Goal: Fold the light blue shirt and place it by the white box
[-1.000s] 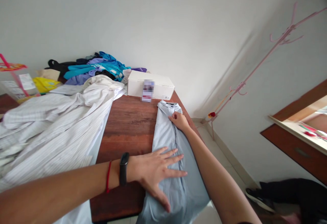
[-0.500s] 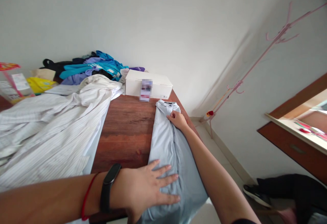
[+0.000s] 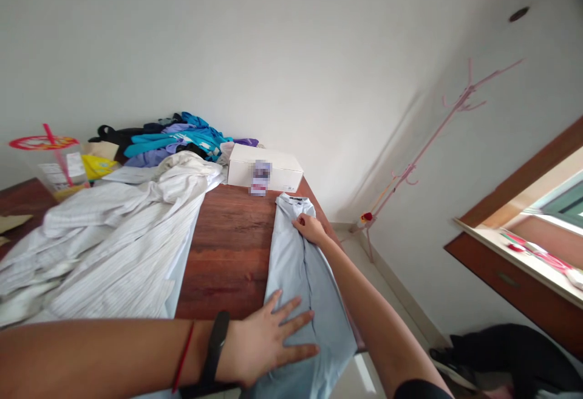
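Note:
A light blue-grey shirt point(image 3: 291, 265) lies lengthwise along the right part of the table, folded narrow, its collar at the far end. My left hand point(image 3: 273, 341) rests flat on the nearer part of it with fingers spread. Just below the collar, my right hand point(image 3: 310, 228) has its fingers closed in a pinch on the cloth near the front placket. The shirt's near end runs out of view at the bottom, partly behind my left hand.
Left on the wooden table point(image 3: 223, 235) lies a striped white shirt point(image 3: 127, 235). Behind are a heap of blue and black clothes point(image 3: 177, 138), a white box point(image 3: 268, 165) and a lidded plastic cup point(image 3: 61, 165). A pink coat stand point(image 3: 423, 144) leans in view beyond the table's right edge.
The view has shifted, showing more of the cup at left. Both hands keep nearly the same places on the shirt, the left spread flat and the right pinching near the collar.

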Motion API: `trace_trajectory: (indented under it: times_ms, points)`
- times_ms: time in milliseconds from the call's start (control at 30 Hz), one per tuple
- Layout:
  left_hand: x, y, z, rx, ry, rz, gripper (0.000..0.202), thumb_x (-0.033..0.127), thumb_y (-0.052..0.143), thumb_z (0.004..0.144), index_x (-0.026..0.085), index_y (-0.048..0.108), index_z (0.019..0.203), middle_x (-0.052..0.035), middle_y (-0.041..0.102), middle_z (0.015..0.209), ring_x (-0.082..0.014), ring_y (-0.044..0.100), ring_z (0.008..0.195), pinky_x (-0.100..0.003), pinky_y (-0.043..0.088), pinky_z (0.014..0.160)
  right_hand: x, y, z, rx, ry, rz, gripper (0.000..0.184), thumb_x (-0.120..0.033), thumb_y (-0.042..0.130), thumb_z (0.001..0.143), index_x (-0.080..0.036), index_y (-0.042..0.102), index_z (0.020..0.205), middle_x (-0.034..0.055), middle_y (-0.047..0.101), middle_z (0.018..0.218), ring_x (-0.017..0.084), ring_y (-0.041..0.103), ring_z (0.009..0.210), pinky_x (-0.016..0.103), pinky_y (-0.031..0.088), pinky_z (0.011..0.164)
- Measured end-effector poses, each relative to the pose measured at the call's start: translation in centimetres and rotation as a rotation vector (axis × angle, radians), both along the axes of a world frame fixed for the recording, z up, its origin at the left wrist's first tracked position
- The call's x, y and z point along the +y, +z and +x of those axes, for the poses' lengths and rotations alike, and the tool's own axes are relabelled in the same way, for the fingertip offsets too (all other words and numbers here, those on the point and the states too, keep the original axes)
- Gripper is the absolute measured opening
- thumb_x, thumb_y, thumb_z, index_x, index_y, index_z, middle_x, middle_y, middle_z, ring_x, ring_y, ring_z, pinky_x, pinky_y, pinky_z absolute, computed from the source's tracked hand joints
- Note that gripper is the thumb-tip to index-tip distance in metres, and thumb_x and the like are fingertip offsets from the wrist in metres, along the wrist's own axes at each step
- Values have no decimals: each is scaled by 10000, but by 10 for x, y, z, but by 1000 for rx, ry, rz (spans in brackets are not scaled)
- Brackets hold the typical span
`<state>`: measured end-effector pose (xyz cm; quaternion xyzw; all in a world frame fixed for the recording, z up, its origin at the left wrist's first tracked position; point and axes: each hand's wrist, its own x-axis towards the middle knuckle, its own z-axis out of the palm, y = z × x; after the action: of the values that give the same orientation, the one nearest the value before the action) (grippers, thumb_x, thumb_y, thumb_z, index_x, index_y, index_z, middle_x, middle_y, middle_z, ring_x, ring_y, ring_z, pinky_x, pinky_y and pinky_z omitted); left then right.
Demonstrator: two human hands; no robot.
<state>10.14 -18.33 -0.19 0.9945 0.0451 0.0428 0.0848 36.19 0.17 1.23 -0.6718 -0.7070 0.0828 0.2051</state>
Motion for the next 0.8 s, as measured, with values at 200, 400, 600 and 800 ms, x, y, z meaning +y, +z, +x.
trace_trajectory:
  times_ms: [200,400,600,800]
  points:
    - [-20,19,-42,18,130,79,1044,68,698,733,318,231,1633,-137,185,1703,-379,289,1528,-622,311,1195,-89,16,17,-19,155,16,174,-244,553,957,-201,681,1067,87,721,1089,221,666,1026,313,478,906]
    - [-43,7,-71,-14,293,158,1091,-61,577,660,343,253,1620,-86,247,1694,-348,286,1531,-582,291,1208,-226,-25,55,20,212,216,337,-228,425,1007,-247,694,1208,96,697,1224,255,650,1173,415,523,1028]
    - [-43,0,-60,-89,348,202,947,-26,549,797,355,261,1615,-73,315,1669,-337,336,1500,-597,323,1173,-292,-46,65,-83,201,335,510,-201,394,1023,-315,507,1507,64,533,1531,257,523,1397,431,482,1133]
    - [-45,-9,-54,-109,373,250,1007,-68,539,781,372,217,1627,-84,243,1695,-364,307,1513,-591,304,1179,-309,-60,63,-320,308,347,684,-188,488,955,-283,328,1614,104,334,1663,332,368,1504,547,414,1165]
